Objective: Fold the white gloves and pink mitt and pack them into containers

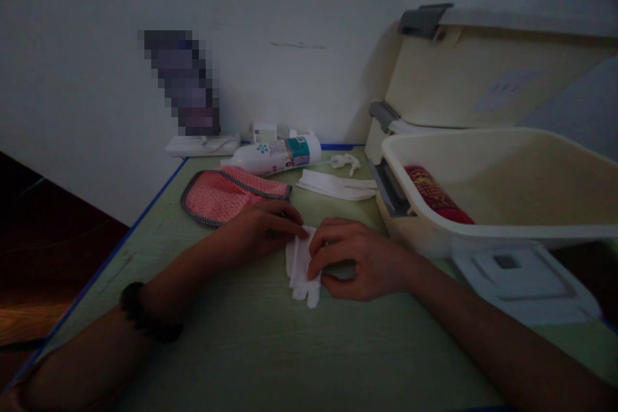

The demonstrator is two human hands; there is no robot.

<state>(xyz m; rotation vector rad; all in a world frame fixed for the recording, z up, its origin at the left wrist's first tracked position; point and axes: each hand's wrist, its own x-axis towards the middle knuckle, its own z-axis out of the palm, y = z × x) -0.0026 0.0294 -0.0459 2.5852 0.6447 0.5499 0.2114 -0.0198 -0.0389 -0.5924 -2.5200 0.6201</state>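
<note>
A white glove (pixel 300 264) lies folded on the green tabletop, its short finger ends pointing toward me. My left hand (pixel 258 232) holds its far left edge, the index fingertip on top and the thumb low beside it. From the right, my right hand (pixel 357 257) has bent fingers gripping the glove's right side, with the thumb near the cloth. Behind the glove is a second white glove (pixel 335 185), lying flat. A pink cloth piece with checked trim (pixel 217 196) rests just beyond my left hand.
A white bottle (pixel 275 154) lies on its side near the wall, with a spray nozzle (pixel 345 162) beside it. At right stands an open cream bin (pixel 483 230) containing a dark red item (pixel 437 194). A blurred-out device on a white stand (pixel 203 145) is at back left.
</note>
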